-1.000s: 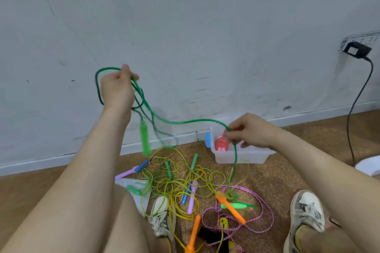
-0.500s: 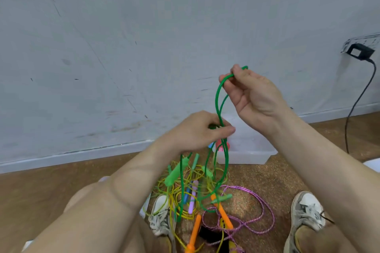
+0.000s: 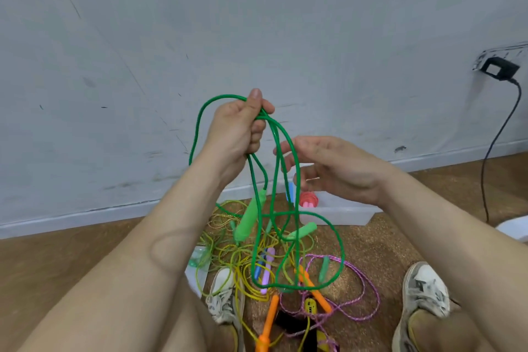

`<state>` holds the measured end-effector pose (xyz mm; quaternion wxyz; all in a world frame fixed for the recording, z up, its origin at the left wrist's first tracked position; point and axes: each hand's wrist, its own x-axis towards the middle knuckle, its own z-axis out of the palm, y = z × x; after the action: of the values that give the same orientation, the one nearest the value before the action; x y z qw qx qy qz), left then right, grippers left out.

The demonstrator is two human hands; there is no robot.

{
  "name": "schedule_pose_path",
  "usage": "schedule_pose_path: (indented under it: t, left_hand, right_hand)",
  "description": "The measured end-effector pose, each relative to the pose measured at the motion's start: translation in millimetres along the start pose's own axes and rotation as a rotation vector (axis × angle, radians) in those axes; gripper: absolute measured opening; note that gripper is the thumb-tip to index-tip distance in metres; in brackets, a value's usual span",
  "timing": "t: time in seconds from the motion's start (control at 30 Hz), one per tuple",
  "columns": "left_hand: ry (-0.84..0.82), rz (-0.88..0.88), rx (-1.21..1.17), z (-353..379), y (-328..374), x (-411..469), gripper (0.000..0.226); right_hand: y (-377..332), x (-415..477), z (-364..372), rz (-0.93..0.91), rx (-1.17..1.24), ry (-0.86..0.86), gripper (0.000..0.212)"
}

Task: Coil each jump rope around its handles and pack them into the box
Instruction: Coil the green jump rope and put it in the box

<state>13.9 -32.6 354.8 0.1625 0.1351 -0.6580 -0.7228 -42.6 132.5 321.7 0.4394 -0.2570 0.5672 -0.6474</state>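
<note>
My left hand (image 3: 238,128) is raised in front of the wall and grips several gathered loops of the green jump rope (image 3: 297,180). The loops hang down from it to the floor. One light green handle (image 3: 250,216) dangles below my left wrist, and the other (image 3: 303,230) hangs lower to the right. My right hand (image 3: 325,164) hovers just right of the loops with fingers spread, holding nothing. The clear plastic box (image 3: 337,213) stands by the wall behind my right hand, with a coiled pink rope (image 3: 308,199) inside it.
A tangle of yellow, purple and other ropes (image 3: 237,257) with orange handles (image 3: 314,287) lies on the brown floor between my shoes (image 3: 425,288). A black cable (image 3: 497,134) runs down from a wall socket at the right.
My left hand has risen and taken over the gathered green loops. My right hand has let go of the rope, dropped lower and opened.
</note>
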Motion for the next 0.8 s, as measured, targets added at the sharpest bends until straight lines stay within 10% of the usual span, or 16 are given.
schedule_pose_path:
  t: [0.23, 0.4, 0.8]
  left_hand:
    - [0.054, 0.002, -0.1, -13.6, 7.8, -2.3, 0.034]
    - [0.151, 0.099, -0.31, -27.7, 26.0, -2.5, 0.034]
    - [0.537, 0.3, -0.62, -113.3, 42.0, 0.3, 0.036]
  right_hand:
    - [10.7, 1.9, 3.4, 0.075, -0.143, -0.142, 0.032]
    - [22.1, 5.8, 3.2, 0.036, -0.529, 0.01, 0.062]
    - [59.5, 5.2, -35.0, 0.27, -0.965, 0.332, 0.03]
